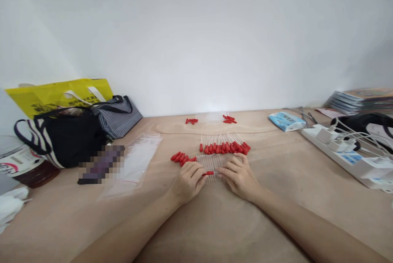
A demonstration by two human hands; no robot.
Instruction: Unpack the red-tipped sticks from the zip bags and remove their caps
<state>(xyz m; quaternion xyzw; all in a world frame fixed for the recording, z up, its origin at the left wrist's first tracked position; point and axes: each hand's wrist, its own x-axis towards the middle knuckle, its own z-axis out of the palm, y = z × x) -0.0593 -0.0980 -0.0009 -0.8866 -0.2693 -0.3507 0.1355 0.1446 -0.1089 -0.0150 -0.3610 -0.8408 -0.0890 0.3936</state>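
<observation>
Just in front of me, my left hand [190, 179] pinches a red rubber bulb [208, 173] between thumb and fingers. Facing it, my right hand [241, 177] is closed on a thin glass dropper tube [216, 172] that meets the bulb's end. Below and behind my fingers lies a row of clear glass tubes [211, 159], partly hidden by my hands. Several loose red bulbs [180, 157] lie beyond my left hand. Farther back, a row of droppers with red bulbs on their tubes [225, 147] is spread out, bulbs toward me.
By the wall are more red bulbs [192, 121] and clear tubes. Plastic bags [139, 160], a black bag [73, 136], a striped pouch [116, 117] and a jar [27, 168] stand left. At right are a blue packet [287, 121] and a power strip [344, 152] with cables.
</observation>
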